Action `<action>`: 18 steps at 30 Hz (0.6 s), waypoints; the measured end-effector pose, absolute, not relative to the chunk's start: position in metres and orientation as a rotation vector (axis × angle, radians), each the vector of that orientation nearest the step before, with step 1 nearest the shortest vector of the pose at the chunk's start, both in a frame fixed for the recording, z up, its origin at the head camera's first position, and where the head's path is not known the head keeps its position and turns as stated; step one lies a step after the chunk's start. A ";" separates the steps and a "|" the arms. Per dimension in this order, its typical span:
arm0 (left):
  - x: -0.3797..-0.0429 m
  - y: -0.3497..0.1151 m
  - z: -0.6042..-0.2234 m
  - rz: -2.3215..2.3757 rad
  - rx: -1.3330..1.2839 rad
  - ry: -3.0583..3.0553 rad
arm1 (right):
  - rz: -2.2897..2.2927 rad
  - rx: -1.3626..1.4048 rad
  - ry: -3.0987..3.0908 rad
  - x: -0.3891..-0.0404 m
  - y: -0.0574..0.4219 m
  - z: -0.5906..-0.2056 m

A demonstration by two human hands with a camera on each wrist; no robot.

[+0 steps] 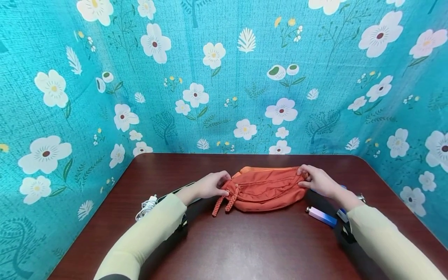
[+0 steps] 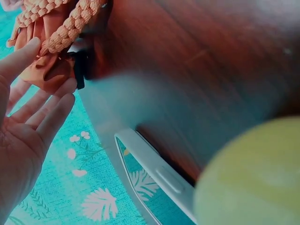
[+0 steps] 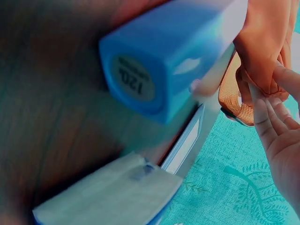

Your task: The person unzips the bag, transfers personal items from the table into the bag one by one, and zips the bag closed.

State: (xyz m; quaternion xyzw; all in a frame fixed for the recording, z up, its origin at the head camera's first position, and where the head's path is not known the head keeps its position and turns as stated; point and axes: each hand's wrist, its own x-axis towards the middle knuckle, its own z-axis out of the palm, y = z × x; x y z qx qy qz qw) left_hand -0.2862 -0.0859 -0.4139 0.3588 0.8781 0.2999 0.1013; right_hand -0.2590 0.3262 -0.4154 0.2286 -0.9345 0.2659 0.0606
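Observation:
An orange-red zippered pouch bag (image 1: 267, 189) lies across the middle of the table, with braided pull cords (image 1: 232, 199) hanging at its left end. My left hand (image 1: 211, 184) pinches that left end between thumb and fingers; the left wrist view shows the gathered fabric (image 2: 47, 72) in the fingers beside a thick braided cord (image 2: 75, 26). At the opposite end, my right hand (image 1: 319, 180) grips the bag's corner. In the right wrist view the fabric (image 3: 265, 42) is pinched, and a woven strap (image 3: 229, 91) hangs beside the fingers.
Left of the bag lie a white cable with a charger (image 1: 148, 204) and a phone-like slab (image 2: 159, 173), partly behind the left arm. Near the right forearm are a pink-to-blue lipstick tube (image 1: 322, 216) and a small white-and-blue packet (image 3: 108, 192). Flowered turquoise cloth (image 1: 224, 97) rises behind the table.

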 end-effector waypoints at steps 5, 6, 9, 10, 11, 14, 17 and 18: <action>-0.275 -0.094 -0.412 0.876 1.063 2.586 | 0.825 0.707 -2.829 -0.256 0.320 -0.417; -0.273 -0.095 -0.412 0.877 1.056 2.583 | 0.828 0.713 -2.824 -0.255 0.318 -0.417; -0.268 -0.100 -0.414 0.885 1.036 2.579 | 0.829 0.732 -2.812 -0.254 0.315 -0.416; -0.267 -0.102 -0.414 0.890 1.028 2.578 | 0.835 0.732 -2.812 -0.253 0.313 -0.416; -0.266 -0.103 -0.415 0.897 1.022 2.576 | 0.840 0.737 -2.810 -0.253 0.311 -0.416; -0.261 -0.108 -0.416 0.922 1.023 2.565 | 0.858 0.768 -2.804 -0.253 0.307 -0.415; -0.257 -0.112 -0.415 0.925 1.039 2.559 | 0.854 0.773 -2.805 -0.255 0.304 -0.415; -0.255 -0.113 -0.415 0.922 1.040 2.559 | 0.846 0.771 -2.805 -0.256 0.303 -0.415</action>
